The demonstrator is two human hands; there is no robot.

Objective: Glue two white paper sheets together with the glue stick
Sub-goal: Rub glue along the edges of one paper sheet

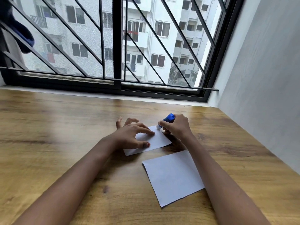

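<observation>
A wooden table point(65, 127) runs up to a barred window point(116, 46), and everything the task needs lies on its right half. The nearer white sheet point(172, 177) rests flat and untouched, close to the person's right forearm. Just beyond it, apart by a strip of bare wood, the farther white sheet point(155, 140) lies flat under both hands.

The left hand point(129, 135) is spread, with its thumb and a fingertip pressed on the farther sheet to pin it. The right hand point(177, 125) is closed around a blue glue stick point(168, 119), tilted so that its white tip meets the sheet's far corner; whether glue is actually being laid there is hard to tell at this size.

Paper this thin is likely light, limp and apt to slide or wrinkle under the drag of the stick, so it is best held down flat near the stroke, as it is here, and lifted by an edge or corner. The stick looks rigid and easy to hold around its barrel.

No container appears on the table.
</observation>
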